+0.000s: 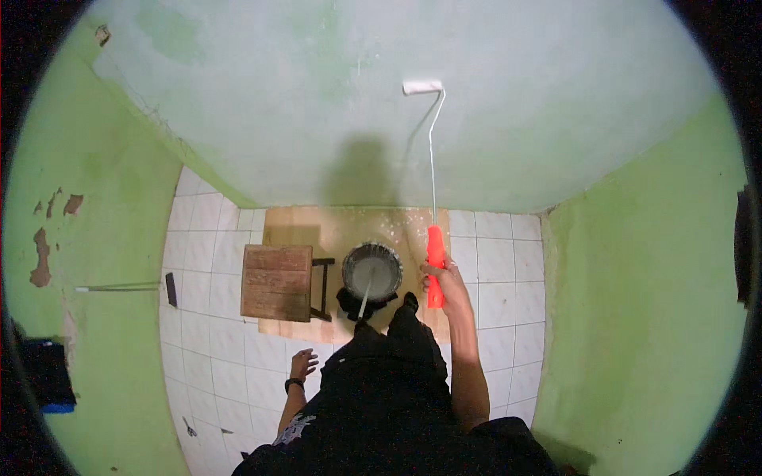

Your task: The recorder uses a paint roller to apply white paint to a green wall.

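Note:
My right hand (447,285) is closed round the orange handle of a paint roller (436,241). From the handle a long bent wire frame runs up to the small white roller sleeve (422,87), which lies against the wall (268,119) ahead. That wall is whitish over green, with greener patches showing through. My left hand (303,363), with a dark band at the wrist, hangs low on the left, fingers apart and holding nothing. Between the hands and the wall, a dark bucket (351,250) of whitish liquid stands on the floor with a pale stick (364,303) leaning in it.
A wooden stool (277,282) stands left of the bucket, on a tan board (292,229) spotted with white near the wall. A long-handled tool (171,290) leans at the left wall. Scissors (189,427) lie on the tiles. Green walls flank both sides.

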Demonstrator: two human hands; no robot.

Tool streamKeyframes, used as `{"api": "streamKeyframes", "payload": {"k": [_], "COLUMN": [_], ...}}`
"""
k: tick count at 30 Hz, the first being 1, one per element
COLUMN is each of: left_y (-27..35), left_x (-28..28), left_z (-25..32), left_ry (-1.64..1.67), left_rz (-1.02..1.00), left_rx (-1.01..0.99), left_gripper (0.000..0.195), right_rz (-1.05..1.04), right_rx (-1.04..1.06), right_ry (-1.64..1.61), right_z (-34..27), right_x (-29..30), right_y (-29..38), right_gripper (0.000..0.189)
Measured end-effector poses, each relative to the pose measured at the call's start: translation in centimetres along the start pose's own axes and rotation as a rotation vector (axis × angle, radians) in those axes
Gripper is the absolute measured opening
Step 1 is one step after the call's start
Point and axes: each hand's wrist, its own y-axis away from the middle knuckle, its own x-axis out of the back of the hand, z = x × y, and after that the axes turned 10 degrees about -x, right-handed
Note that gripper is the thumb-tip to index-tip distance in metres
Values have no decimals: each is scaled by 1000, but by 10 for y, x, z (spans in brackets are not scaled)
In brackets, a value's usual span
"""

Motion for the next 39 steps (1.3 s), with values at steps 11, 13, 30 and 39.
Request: {"api": "streamKeyframes", "payload": {"k": [11, 13, 30, 39], "left_y": [-4, 4, 6, 276], "left_x": [11, 8, -74, -229], "left_z": [-8, -12, 67, 499], "left_ry": [43, 58, 323, 5], "left_rz": [11, -20, 91, -61], "left_rx": [-5, -3, -292, -1557], "left_gripper": [31, 31, 27, 19], "right_rz": [365, 313, 517, 573], "right_rx": [412, 461, 685, 407], "right_ry": [359, 332, 357, 407], "right_z": [38, -21, -147, 0], "right_x": [-4, -22, 50, 131], "right_y": [-69, -58, -180, -221], "right_gripper": [21, 22, 31, 28]}}
